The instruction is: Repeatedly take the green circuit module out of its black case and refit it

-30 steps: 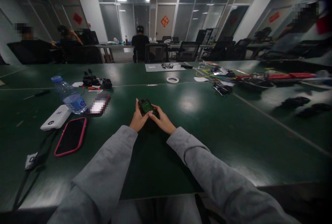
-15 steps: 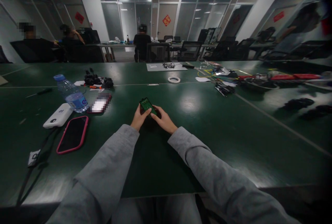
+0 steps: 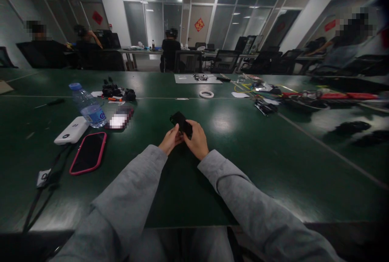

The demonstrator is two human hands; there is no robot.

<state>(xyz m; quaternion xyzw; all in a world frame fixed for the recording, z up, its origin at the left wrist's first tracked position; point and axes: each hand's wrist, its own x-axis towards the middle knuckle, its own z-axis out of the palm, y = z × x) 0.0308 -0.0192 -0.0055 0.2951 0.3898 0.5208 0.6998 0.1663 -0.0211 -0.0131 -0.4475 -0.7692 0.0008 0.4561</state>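
One dark device [image 3: 181,120] points far-left, lengthwise.

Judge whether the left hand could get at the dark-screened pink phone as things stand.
Probably yes: only bare table shows between the left hand and the pink phone, though that hand would first have to leave the black device.

The standing person [image 3: 346,39] at right is blurred, the black items [image 3: 351,127] below are smeared, the left hand's [image 3: 172,140] fingertips are partly hidden, and the lap [image 3: 185,246] is cut off.
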